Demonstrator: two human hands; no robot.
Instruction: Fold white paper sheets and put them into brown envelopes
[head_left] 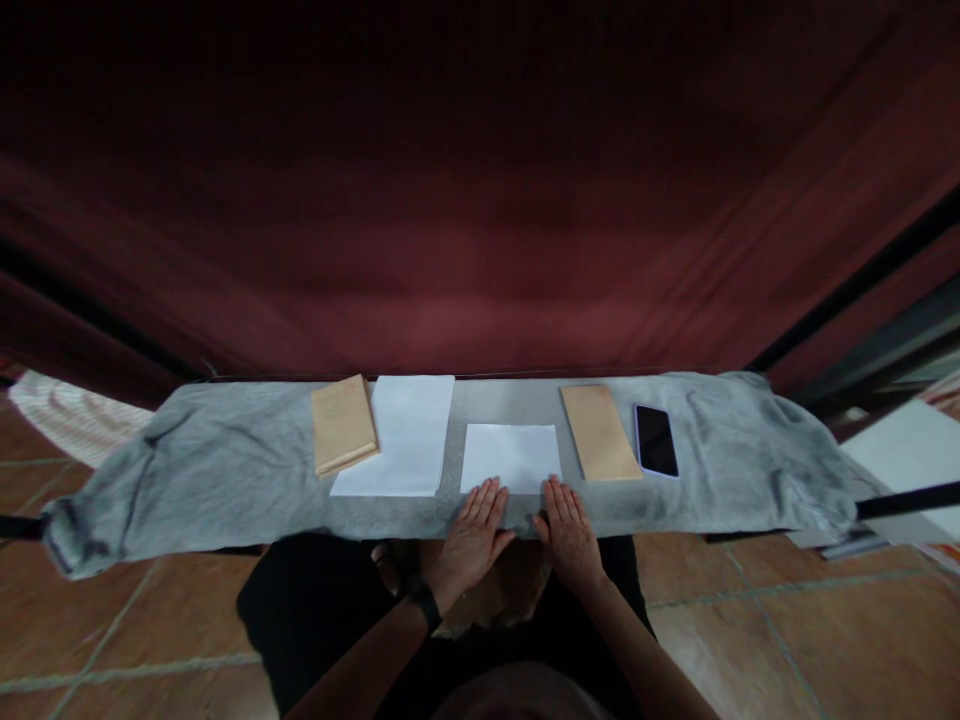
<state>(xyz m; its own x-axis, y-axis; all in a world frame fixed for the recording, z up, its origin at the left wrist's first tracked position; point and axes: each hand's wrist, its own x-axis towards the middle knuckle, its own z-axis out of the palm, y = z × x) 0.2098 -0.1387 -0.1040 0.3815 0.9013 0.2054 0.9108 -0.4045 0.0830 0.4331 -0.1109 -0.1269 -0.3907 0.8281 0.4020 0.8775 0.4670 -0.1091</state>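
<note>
A sheet of white paper lies flat in front of me on a narrow bench covered with grey cloth. My left hand rests with its fingertips on the paper's near left corner, fingers stretched out flat. On the near right corner lie the fingers of my right hand, also extended and flat. Neither hand grips anything. To the right of the sheet is a single brown envelope. Left of it lies larger white paper, partly overlapped by a stack of brown envelopes.
A phone with a dark screen lies right of the single envelope. The grey cloth is rumpled toward both ends of the bench. Behind the bench rises a dark red surface. Brown floor tiles show below.
</note>
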